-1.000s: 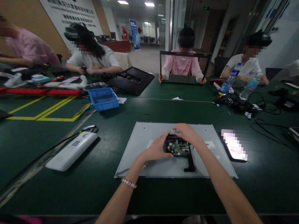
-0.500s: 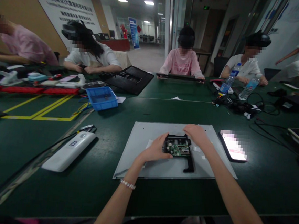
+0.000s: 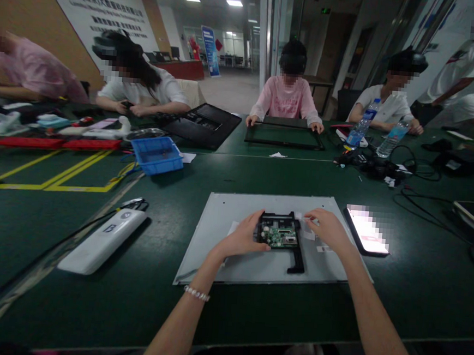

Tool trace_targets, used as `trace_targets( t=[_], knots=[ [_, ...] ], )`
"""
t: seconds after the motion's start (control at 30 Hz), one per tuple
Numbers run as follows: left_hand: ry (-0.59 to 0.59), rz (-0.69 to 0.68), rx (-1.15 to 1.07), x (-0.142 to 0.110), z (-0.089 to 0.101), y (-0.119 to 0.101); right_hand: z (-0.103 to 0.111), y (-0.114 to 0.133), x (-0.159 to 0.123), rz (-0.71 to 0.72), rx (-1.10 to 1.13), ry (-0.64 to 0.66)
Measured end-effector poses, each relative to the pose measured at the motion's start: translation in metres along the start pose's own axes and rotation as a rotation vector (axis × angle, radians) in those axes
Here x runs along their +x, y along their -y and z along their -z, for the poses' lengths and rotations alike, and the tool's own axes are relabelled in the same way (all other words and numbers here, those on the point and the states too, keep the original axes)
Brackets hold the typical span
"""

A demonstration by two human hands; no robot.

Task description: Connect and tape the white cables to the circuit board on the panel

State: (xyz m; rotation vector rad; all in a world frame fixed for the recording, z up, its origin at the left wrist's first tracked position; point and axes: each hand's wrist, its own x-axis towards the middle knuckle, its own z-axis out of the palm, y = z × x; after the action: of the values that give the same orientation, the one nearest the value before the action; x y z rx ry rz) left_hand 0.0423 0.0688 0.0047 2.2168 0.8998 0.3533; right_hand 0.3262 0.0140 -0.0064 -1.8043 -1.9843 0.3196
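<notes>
Green circuit board [image 3: 283, 237], markings illegible, sits in a black frame [image 3: 296, 261] atop a flat gray panel [image 3: 212, 225]; your left hand [image 3: 242, 237] clasps the frame, your right hand [image 3: 329, 228] curls beside it, pinch unclear.

A panel [image 3: 203, 240] is laid toward the worktop's [image 3: 291, 318] near edge. On it, about the middle, a circuit board [image 3: 277, 236] is seated in a bracket [image 3: 297, 261], gripped at its left by the left hand [image 3: 238, 239]; the right hand [image 3: 329, 228] is held over the panel's right part. The panel is flanked by a phone [image 3: 365, 229] on the right and a power bank [image 3: 103, 242] on the left. Behind the power bank, a bin [image 3: 158, 163] is placed. Near the far edge, a frame [image 3: 284, 144] is held by a person [image 3: 284, 100], with two bottles [image 3: 363, 123] to its right.
</notes>
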Motion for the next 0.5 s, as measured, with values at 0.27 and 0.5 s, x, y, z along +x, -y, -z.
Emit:
trace_targets(
  t=[0.27,0.5],
  knots=[
    [0.019,0.03,0.004,-0.0003,0.0021,-0.0038,0.0047,-0.001,-0.0097,-0.028,0.183,0.209],
    [0.021,0.009,0.001,0.0004,0.0013,-0.0007,-0.0002,-0.0027,-0.0064,-0.122,0.203,0.215]
  ],
)
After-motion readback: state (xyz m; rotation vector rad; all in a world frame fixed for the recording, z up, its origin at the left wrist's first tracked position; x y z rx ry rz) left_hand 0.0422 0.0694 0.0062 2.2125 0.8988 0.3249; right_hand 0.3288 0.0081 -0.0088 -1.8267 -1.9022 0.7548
